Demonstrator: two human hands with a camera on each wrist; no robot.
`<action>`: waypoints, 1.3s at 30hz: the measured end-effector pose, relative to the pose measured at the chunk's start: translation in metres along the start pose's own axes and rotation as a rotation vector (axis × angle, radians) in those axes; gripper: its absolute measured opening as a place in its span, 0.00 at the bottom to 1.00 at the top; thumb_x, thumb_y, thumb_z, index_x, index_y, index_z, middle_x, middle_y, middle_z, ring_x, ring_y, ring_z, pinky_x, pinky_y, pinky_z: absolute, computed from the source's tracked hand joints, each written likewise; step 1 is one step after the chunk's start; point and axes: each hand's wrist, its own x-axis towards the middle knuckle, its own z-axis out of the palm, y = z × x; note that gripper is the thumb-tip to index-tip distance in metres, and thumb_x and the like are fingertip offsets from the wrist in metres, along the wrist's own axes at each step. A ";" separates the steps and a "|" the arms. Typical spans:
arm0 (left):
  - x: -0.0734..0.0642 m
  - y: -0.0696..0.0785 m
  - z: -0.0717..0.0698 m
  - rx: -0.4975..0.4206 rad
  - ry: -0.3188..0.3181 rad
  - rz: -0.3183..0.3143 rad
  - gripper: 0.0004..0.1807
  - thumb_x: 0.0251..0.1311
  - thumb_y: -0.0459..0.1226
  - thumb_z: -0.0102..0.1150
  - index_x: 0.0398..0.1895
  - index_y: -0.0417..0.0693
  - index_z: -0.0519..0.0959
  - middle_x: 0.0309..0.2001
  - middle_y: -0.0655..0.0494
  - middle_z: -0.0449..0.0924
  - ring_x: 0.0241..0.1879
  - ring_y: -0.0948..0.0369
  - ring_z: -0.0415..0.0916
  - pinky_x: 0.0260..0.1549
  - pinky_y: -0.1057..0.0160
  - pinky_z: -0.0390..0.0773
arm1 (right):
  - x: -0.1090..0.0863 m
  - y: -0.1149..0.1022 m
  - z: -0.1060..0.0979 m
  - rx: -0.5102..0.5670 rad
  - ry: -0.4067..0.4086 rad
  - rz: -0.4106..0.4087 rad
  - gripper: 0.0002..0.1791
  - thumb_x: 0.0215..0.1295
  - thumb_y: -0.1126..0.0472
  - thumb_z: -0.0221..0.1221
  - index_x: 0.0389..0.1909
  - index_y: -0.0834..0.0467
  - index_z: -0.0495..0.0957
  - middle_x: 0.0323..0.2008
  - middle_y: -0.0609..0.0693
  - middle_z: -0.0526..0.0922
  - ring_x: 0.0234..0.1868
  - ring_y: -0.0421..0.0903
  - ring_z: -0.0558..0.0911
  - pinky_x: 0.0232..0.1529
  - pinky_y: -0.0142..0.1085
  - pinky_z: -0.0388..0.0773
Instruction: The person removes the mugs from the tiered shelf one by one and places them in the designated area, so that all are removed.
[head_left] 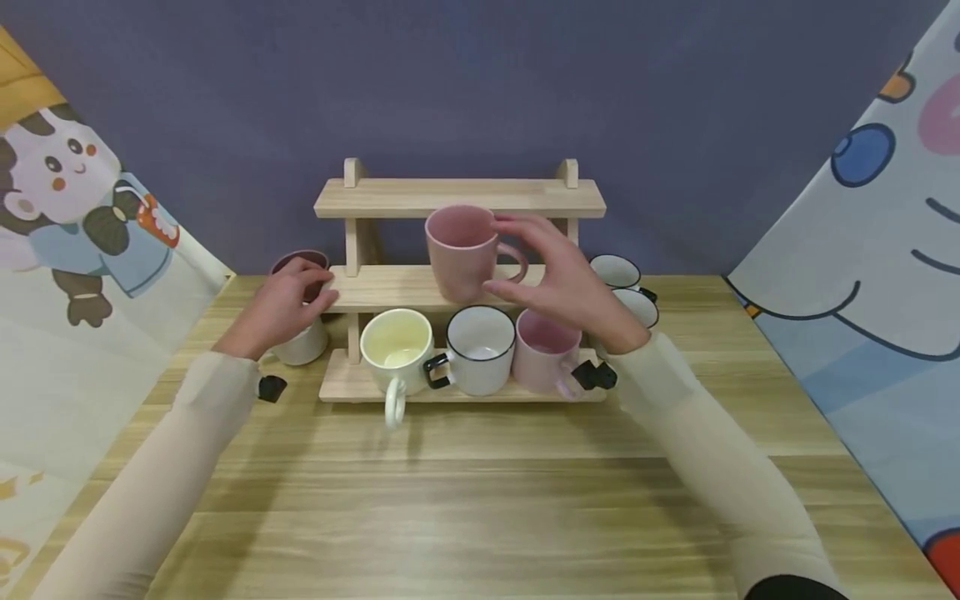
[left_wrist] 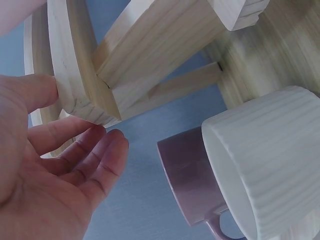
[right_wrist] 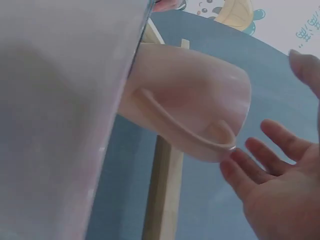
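Note:
A dusty-pink mug (head_left: pixel 461 260) stands upright on the middle board (head_left: pixel 382 288) of a small wooden shelf, its handle to the right. My right hand (head_left: pixel 562 275) is beside that handle, thumb and fingers spread wide. In the right wrist view, fingertips of the right hand (right_wrist: pixel 282 182) are right at the pink mug's (right_wrist: pixel 200 100) rim and handle. At the shelf's left end, my left hand (head_left: pixel 279 310) grips the board's corner. The left wrist view has the thumb and index finger of the left hand (left_wrist: pixel 60 165) on either side of the board end (left_wrist: pixel 82 70).
On the bottom board are a pale yellow mug (head_left: pixel 397 354), a white black-rimmed mug (head_left: pixel 480 358) and a light pink mug (head_left: pixel 542 367). Left of the shelf stand a mauve mug (left_wrist: pixel 190 170) and a ribbed white cup (left_wrist: pixel 265 155). Two white mugs (head_left: pixel 615 271) stand at right.

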 end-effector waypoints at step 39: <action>-0.002 0.003 -0.002 -0.005 -0.039 -0.061 0.23 0.66 0.44 0.54 0.57 0.35 0.74 0.52 0.39 0.68 0.47 0.45 0.69 0.44 0.42 0.68 | 0.062 -0.006 0.010 -0.113 -0.224 0.282 0.47 0.49 0.40 0.68 0.68 0.55 0.62 0.60 0.50 0.69 0.57 0.45 0.71 0.53 0.38 0.70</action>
